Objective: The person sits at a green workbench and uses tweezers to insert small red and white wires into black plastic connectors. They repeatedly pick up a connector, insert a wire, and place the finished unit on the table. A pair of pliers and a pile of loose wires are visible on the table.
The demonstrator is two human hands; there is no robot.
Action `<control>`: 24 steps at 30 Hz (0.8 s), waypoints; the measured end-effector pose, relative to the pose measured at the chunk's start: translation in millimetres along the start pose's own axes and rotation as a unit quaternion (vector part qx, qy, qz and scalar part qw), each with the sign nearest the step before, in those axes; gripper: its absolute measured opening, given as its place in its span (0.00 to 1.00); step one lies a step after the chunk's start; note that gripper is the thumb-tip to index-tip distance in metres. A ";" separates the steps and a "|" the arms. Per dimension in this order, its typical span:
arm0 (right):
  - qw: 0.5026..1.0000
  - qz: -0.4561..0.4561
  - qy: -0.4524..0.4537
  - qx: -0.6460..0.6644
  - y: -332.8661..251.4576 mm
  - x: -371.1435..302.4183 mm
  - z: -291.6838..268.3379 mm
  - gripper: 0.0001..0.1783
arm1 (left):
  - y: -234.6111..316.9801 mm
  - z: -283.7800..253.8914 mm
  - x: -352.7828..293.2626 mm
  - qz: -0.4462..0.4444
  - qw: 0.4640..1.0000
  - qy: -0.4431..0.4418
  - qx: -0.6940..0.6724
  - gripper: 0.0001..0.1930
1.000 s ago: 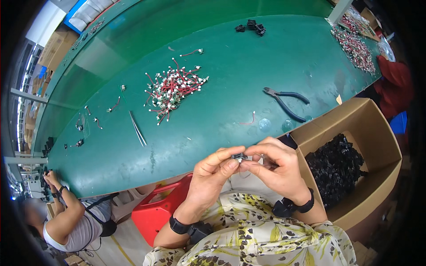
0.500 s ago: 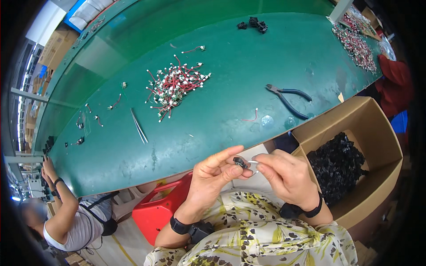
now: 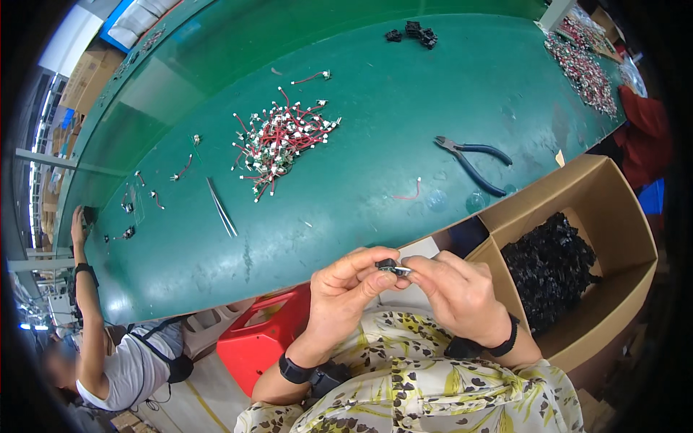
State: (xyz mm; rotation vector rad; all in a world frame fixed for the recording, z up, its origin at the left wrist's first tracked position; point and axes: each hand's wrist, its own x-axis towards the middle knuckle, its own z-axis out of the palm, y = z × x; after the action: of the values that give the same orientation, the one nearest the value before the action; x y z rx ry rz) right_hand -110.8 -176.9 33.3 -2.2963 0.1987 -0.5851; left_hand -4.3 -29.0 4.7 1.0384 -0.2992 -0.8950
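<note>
We are pinching a black part [image 3: 386, 264] between the thumb and fingers of our left hand [image 3: 343, 289], holding it in front of the table [image 3: 310, 252]'s near edge. Our right hand [image 3: 462, 290] is gripping a thin pale piece [image 3: 403, 271], seemingly meeting the part; we are not managing to tell its kind. To work well, we should be bracing the part firmly, steadying both wrists and pressing straight and lightly.
</note>
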 end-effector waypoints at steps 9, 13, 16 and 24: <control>0.994 0.041 0.066 0.073 -1.2 -3.4 22.1 0.13 | -0.5 6.2 2.8 0.044 0.997 0.042 0.049 0.13; 0.997 0.047 0.029 0.062 -0.7 1.7 17.4 0.12 | -2.0 3.3 4.2 0.045 0.996 0.055 0.055 0.13; 0.996 0.054 -0.011 0.075 -2.9 9.0 6.3 0.11 | -1.5 0.0 3.5 0.066 0.993 0.058 0.073 0.12; 0.982 0.108 -0.062 0.143 -7.2 8.9 -6.4 0.10 | 16.1 -19.3 -3.7 0.160 0.952 0.087 0.247 0.09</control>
State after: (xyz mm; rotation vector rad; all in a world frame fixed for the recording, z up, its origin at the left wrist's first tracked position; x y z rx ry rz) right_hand -106.1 -178.6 45.5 -1.9927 0.2809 -0.3340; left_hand 13.0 -11.0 9.1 1.4705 -0.5429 -0.4359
